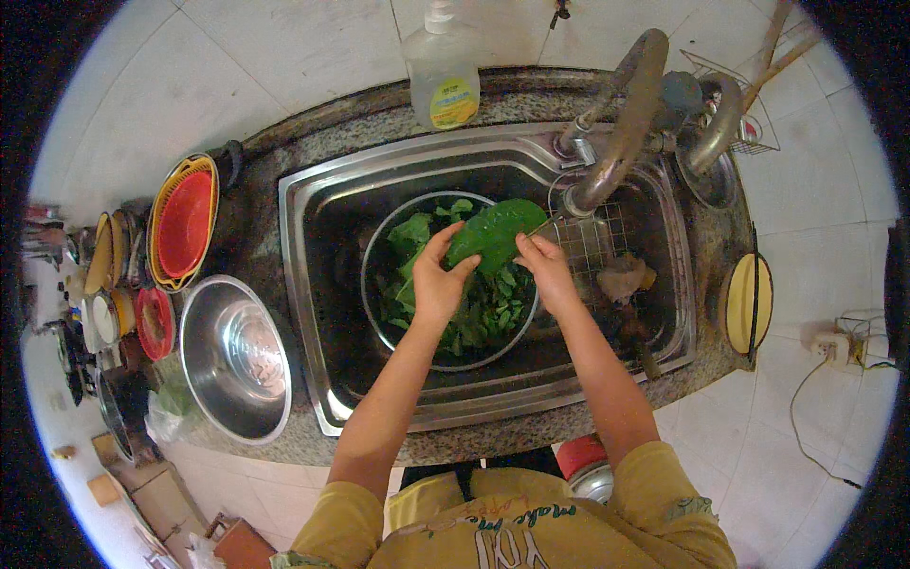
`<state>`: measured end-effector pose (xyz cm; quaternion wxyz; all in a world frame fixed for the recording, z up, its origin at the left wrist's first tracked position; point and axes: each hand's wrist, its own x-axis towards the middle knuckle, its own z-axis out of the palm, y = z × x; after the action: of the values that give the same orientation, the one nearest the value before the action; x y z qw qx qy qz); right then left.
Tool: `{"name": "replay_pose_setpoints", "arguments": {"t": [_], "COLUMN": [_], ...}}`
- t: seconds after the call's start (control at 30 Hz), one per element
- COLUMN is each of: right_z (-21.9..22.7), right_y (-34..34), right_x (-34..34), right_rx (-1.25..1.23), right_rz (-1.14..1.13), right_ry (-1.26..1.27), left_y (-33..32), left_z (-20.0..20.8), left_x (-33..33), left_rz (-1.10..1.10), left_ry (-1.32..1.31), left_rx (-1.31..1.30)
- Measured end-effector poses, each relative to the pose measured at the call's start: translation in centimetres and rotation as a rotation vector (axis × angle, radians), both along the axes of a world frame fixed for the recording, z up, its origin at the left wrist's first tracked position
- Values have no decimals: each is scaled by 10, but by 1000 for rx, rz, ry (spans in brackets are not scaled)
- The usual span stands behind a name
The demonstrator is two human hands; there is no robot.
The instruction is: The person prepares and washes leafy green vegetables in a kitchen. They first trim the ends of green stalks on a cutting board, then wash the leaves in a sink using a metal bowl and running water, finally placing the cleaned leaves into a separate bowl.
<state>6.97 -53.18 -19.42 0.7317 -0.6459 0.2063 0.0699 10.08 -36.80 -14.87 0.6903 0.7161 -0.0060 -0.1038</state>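
Green leaf [495, 230] gripped by both hands over bowl [379, 313] in sink [313, 204]

Both bare forearms are extending forward; left hand [438, 282] and right hand [545, 270] are pinching, fingers curled, nearly touching.

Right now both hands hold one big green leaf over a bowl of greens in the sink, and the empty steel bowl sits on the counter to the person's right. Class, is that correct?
Not quite. The head view shows the empty steel bowl on the counter to the person's left. The rest stands: left hand and right hand hold the leaf over the bowl of greens in the sink.
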Motion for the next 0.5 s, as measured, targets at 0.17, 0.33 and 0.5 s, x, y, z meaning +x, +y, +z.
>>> {"name": "replay_pose_setpoints", "arguments": {"t": [0.17,0.33,0.5], "right_z": [7,28,30], "right_y": [3,10,8], "right_x": [-2,-4,-8], "right_rx": [-13,26,-38], "right_rz": [-59,-96,-20], "right_ry": [3,-56,-58], "left_y": [2,9,13], "left_z": [5,9,-14], "left_x": [1,6,10], "left_rz": [-12,-46,-21], "left_ry": [-142,75,71], "left_rx": [37,-34,-100]}}
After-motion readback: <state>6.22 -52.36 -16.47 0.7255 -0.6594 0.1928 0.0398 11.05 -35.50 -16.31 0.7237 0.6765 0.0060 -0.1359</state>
